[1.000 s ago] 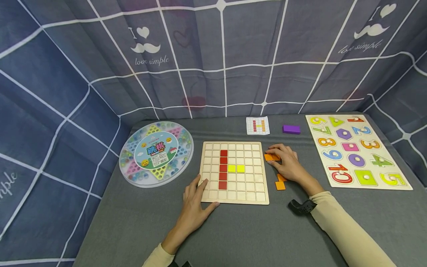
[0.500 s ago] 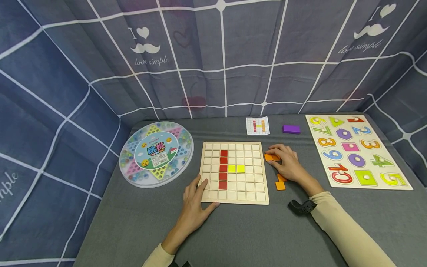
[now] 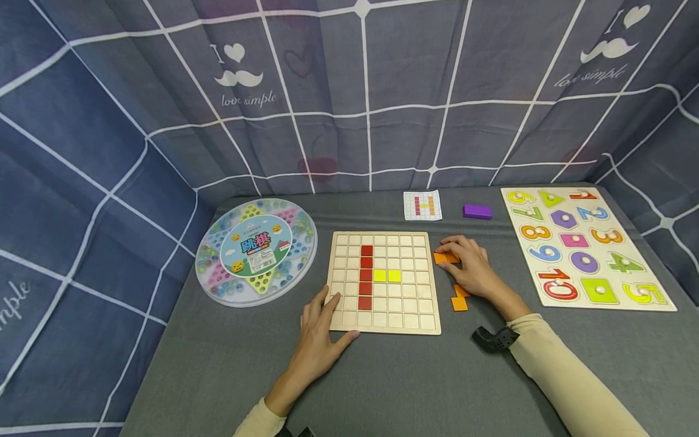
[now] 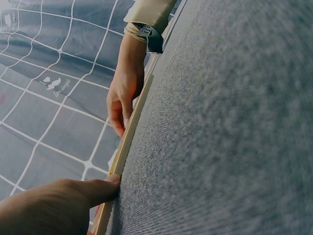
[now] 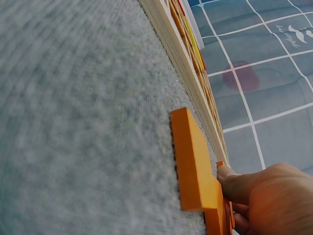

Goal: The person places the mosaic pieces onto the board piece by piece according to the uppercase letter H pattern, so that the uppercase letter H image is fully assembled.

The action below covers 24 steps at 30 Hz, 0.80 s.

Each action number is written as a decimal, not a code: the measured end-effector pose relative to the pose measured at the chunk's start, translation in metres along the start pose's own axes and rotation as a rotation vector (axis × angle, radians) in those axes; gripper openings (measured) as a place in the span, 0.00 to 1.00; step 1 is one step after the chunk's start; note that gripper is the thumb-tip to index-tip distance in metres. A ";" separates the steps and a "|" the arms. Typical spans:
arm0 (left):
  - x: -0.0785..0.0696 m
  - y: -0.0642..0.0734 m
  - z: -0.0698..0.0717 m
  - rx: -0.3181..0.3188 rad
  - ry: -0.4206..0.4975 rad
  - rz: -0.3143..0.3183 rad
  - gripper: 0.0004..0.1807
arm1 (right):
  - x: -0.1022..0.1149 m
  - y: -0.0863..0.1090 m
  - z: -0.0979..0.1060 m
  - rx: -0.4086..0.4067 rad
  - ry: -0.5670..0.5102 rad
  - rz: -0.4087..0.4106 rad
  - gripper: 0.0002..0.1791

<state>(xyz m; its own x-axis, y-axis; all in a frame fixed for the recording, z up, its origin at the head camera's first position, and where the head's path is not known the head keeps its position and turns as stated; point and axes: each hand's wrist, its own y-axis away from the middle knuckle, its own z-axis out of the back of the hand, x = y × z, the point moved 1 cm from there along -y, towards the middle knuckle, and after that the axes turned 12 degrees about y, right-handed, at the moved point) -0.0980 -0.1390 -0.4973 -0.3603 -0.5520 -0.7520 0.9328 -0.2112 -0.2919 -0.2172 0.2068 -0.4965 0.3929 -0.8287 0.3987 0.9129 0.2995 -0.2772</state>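
A square wooden grid board (image 3: 411, 303) lies on the grey cloth. It bears a column of several red tiles (image 3: 365, 275) and two yellow tiles (image 3: 386, 275) side by side, right of the column's middle. My left hand (image 3: 317, 337) rests at its front left corner, fingers on the left side and thumb (image 4: 105, 190) against the front edge. Just right of the board, my right hand (image 3: 472, 267) pinches an orange tile (image 3: 439, 258), another partly under its fingers. Two more orange tiles (image 3: 459, 304) lie below that hand; one looms close in the right wrist view.
Behind the board lie a small pattern card (image 3: 422, 206) and a purple block (image 3: 477, 212). A round Chinese checkers set (image 3: 303, 270) stands at left. On the right lies a number puzzle board (image 3: 526, 285). Gridded cloth walls (image 3: 327, 139) rise behind and at both sides.
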 end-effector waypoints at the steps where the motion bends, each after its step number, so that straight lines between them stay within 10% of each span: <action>1: 0.000 0.000 0.000 0.000 0.000 0.000 0.45 | 0.000 0.000 0.000 -0.003 0.001 0.002 0.13; 24: 0.000 0.000 0.000 -0.001 -0.007 -0.009 0.44 | 0.001 -0.001 0.001 -0.002 0.020 0.006 0.12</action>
<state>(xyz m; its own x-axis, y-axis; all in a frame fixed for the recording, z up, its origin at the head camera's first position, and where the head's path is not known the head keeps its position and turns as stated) -0.0977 -0.1395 -0.4975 -0.3683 -0.5556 -0.7455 0.9297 -0.2149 -0.2991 -0.2177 0.2067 -0.4948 0.3961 -0.8362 0.3793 0.9104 0.3037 -0.2811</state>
